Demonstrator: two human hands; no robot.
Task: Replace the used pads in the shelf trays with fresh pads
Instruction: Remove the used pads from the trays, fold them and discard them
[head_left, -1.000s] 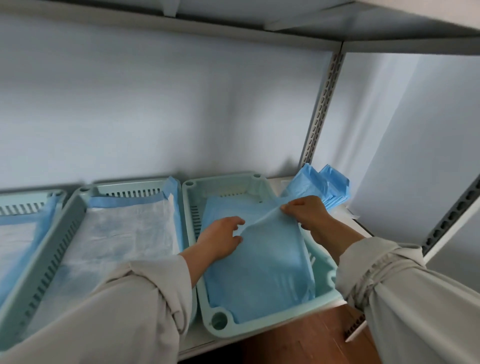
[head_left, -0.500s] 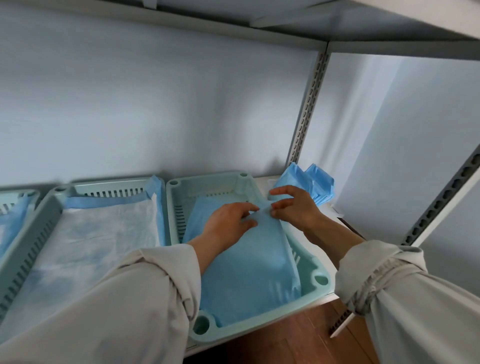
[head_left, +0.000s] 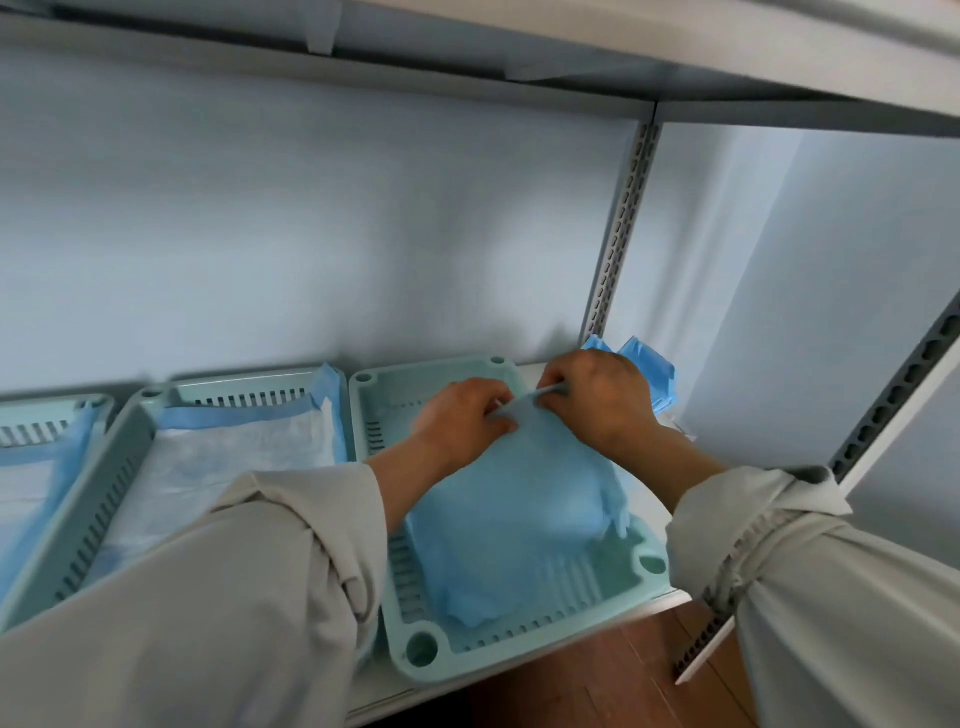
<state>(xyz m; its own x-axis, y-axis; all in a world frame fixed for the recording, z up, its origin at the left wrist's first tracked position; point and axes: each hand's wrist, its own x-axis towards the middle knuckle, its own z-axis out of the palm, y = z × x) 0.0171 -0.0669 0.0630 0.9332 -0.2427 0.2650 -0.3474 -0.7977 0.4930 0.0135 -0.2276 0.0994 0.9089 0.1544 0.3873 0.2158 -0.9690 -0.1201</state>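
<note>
I see both hands over the right tray, left hand and right hand pinching the blue pad at its far edge, fingers clamped, padded tray just left.

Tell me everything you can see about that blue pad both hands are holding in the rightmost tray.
The blue pad is a thin, soft, papery-looking sheet, still folded and rumpled. Its lower part lies in the pale green slotted tray, leaving the tray's near right floor bare. Its far edge is lifted, pinched by the left hand and the right hand, set close together. No white side shows, unlike the spread pad in the neighbouring tray.
</note>
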